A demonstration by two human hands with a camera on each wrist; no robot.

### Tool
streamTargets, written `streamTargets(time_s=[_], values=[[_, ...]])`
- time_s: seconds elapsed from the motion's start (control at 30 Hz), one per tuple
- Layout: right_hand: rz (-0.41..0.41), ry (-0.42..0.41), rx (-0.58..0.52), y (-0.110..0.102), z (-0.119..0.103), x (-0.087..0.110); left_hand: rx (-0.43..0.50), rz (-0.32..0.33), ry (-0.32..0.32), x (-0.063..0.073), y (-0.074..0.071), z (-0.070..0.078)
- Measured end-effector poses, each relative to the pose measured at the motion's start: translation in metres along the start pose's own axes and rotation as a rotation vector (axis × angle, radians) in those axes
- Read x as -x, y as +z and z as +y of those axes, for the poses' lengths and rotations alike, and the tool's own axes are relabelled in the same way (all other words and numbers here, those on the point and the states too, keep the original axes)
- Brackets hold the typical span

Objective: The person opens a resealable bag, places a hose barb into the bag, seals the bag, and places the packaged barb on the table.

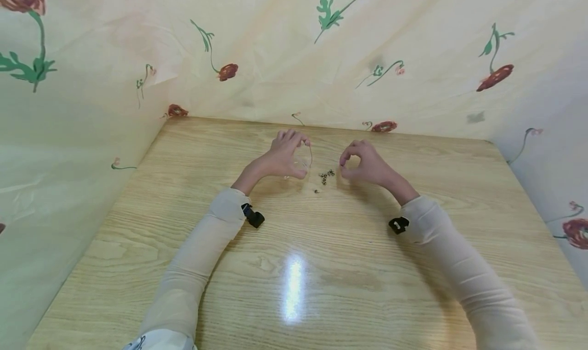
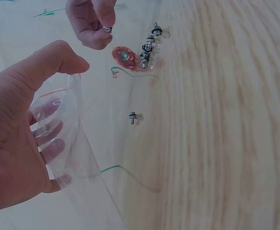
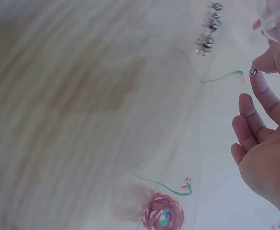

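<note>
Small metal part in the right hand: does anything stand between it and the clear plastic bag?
Nothing visible does. The metal part, pinched in the right hand, faces an open gap before the plastic bag in the left hand. The loose metal parts lie on the tabletop and don't appear to block the path.

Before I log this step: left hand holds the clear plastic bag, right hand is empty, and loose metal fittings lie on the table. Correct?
The right hand isn't empty: the right wrist view shows it pinching a small metal fitting. The rest stands.
</note>
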State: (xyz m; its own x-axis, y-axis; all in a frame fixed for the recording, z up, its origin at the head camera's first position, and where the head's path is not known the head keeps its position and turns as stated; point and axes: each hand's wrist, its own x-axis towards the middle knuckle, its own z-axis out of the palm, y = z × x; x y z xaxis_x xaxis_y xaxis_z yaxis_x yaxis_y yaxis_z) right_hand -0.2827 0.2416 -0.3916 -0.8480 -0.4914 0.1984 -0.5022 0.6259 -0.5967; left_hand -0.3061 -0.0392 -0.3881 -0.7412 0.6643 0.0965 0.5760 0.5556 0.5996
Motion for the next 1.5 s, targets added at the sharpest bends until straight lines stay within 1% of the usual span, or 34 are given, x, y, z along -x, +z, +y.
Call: streamTargets(time_s=[0.1,0.3,0.57,0.63,0.7,0.87,0.93,1.07,1.23,1.37,1.5], values=[[0.031,-0.023,-0.009,-0.002,-0.001,-0.003,-0.004,0.004,0.000,0.000,0.000,0.000],[0.106,-0.076,-0.071,-0.005,-0.003,-0.008,0.002,0.004,0.001,0.001,-0.001,0.001],[0.195,-0.062,-0.120,-0.012,-0.018,-0.013,0.026,0.012,0.003,0.000,0.000,-0.001],[0.216,-0.065,-0.133,-0.013,-0.025,-0.014,0.024,0.015,0.002,0.000,0.000,-0.001],[0.231,-0.060,-0.148,-0.014,-0.036,-0.014,0.024,0.017,0.003,0.000,0.001,0.000],[0.252,-0.024,-0.185,-0.017,-0.066,-0.011,0.016,0.026,0.003,-0.001,0.002,0.000],[0.260,-0.016,-0.182,-0.016,-0.070,-0.012,0.017,0.030,0.004,-0.001,0.002,0.000],[0.284,-0.029,-0.193,-0.012,-0.076,-0.015,0.026,0.036,0.006,0.000,0.001,0.002],[0.325,-0.058,-0.228,-0.005,-0.079,-0.016,0.022,0.046,0.007,0.001,0.001,0.003],[0.353,-0.075,-0.220,0.006,-0.063,-0.021,0.027,0.048,0.006,0.000,0.002,0.003],[0.354,-0.065,-0.201,0.015,-0.049,-0.026,0.023,0.052,0.008,-0.001,0.002,0.004]])
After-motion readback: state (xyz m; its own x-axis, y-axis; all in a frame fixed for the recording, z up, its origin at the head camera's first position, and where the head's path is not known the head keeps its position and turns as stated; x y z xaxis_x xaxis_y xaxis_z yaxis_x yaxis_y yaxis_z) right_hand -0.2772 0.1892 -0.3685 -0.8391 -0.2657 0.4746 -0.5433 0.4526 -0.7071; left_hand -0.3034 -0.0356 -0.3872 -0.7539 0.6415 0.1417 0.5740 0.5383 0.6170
